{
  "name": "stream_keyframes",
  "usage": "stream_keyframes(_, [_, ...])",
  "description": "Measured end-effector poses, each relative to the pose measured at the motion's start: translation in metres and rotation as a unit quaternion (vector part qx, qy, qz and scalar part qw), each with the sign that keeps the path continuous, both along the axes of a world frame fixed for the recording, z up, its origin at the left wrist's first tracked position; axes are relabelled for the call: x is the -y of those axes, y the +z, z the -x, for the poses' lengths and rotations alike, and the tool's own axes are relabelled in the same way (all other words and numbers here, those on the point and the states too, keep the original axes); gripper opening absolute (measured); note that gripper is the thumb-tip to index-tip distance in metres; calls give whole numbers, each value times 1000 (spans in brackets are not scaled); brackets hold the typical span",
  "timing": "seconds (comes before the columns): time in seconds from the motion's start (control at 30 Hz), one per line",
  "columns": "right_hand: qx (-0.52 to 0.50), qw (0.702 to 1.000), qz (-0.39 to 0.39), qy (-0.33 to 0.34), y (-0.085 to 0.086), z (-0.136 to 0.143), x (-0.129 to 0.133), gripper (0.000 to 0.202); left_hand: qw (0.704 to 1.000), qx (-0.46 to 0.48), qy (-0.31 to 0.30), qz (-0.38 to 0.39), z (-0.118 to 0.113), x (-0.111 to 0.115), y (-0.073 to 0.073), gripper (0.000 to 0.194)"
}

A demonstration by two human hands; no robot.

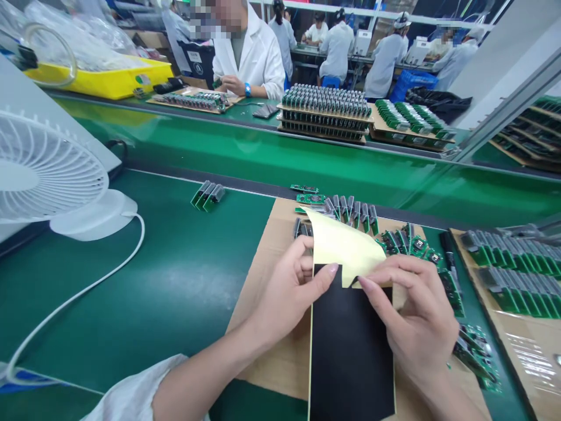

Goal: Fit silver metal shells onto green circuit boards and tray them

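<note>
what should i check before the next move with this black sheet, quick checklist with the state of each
Left hand steadying the black sheet: ok, thumb on front near the left edge.
Right hand at the notched top edge: ok, thumb and fingers pinch there.
Firm grip on the lifted black corner: cannot tell, partly covered.
Yellow backing flat: not ok, its upper part curls.
White fan cable away from both hands: ok, off to the left.

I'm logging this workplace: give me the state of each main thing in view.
Sheet: yellow backing bared and curled at the top
Left hand: gripping the sheet
Right hand: fingers pinching the sheet
Fan: upright; spinning unclear
Cardboard: flat, partly covered
Far-right boards: standing in rows
Bin: heaped with bags
</note>
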State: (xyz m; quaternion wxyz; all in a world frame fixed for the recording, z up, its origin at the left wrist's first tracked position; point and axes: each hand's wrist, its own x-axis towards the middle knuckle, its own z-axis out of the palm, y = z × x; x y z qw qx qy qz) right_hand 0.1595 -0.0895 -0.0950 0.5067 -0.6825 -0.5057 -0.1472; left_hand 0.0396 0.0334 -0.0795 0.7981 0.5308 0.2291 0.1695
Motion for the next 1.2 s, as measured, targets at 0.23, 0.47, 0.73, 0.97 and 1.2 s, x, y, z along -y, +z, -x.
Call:
stream_keyframes(0.23, [-228, 969, -21, -91, -2, -18, -1, 32, 997, -1, 66, -48, 1, -14, 1, 31])
stream_keyframes(0.47, [0, 961, 250, -117, -16, -39, 3, 88, 908, -221, 198, -294, 4, -47, -4, 54])
stream_keyframes(0.73, [80, 939, 283, -178, -28, -34, -1, 70, 844, -204, 246, -430, 2, -42, -16, 44])
stream_keyframes(0.97, [-47, 941, 278, -187, -15, -37, 9, 69, 875, -73, 202, -434, 2, -20, -9, 20])
stream_keyframes(1.2, [-167, 972, 62, -155, -2, -29, 9, 70, 998, -12, -63, 9, -5, -4, -14, 58])
